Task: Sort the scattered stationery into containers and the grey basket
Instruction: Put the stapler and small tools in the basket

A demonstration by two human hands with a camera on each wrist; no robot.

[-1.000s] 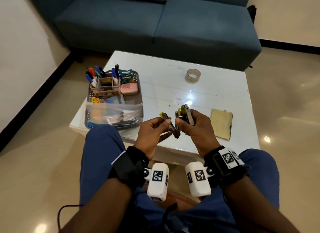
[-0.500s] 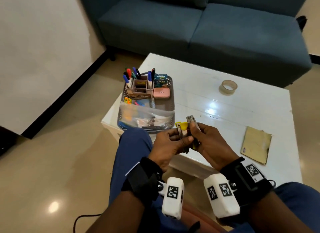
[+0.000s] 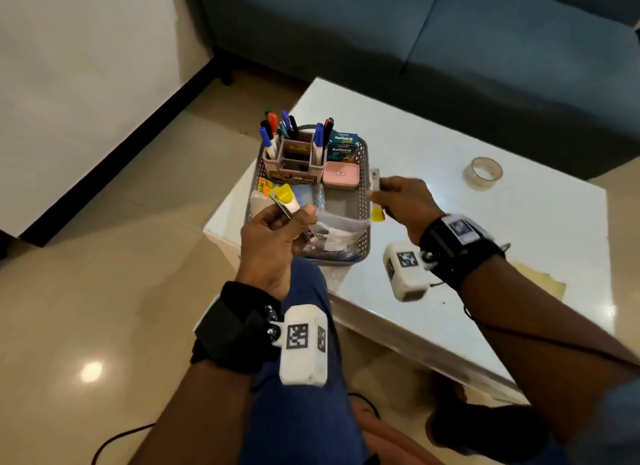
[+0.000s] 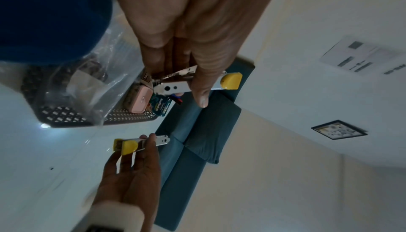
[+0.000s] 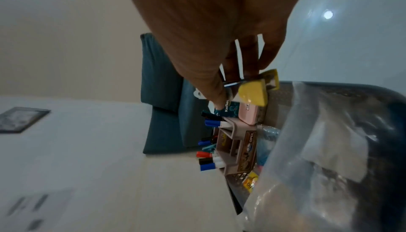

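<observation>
Yellow-capped metal staplers sit 1 in each of the hands: the left hand [image 3: 277, 236] grips a stapler [image 3: 285, 199] over the grey basket [image 3: 363, 201], the right hand [image 3: 403, 201] pinches another stapler [image 3: 375, 180] beside its right rim. Next, I judge, both get lowered into the basket's near space.

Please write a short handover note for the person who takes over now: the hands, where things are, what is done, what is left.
Left hand pinches a yellow-tipped metal stapler above the grey basket.
Right hand grips a second stapler at the basket's right rim.
Done: markers in the pen holder; pink case, boxes and plastic bag in the basket.
Left: both staplers, the tape roll and the brown envelope on the table.
</observation>
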